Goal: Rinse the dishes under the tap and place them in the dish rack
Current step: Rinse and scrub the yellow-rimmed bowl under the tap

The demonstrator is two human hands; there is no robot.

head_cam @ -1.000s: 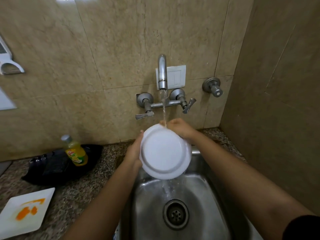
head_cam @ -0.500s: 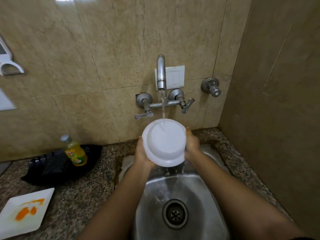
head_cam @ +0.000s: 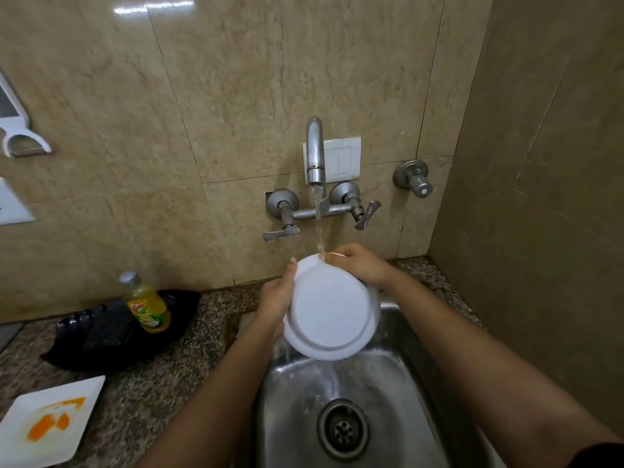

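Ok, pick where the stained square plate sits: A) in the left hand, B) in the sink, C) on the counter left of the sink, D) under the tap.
C: the square plate, smeared orange, lies on the counter, left of the sink.

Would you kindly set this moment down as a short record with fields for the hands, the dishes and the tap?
held dish: round white plate, tilted over the steel sink
left hand: grips the plate's left rim
right hand: holds its upper edge beside the stream
tap: running, water landing on the plate's top rim
waiting dish: square white plate with orange smears, on the counter at left
nearby: yellow dish soap bottle
dish rack: not in view
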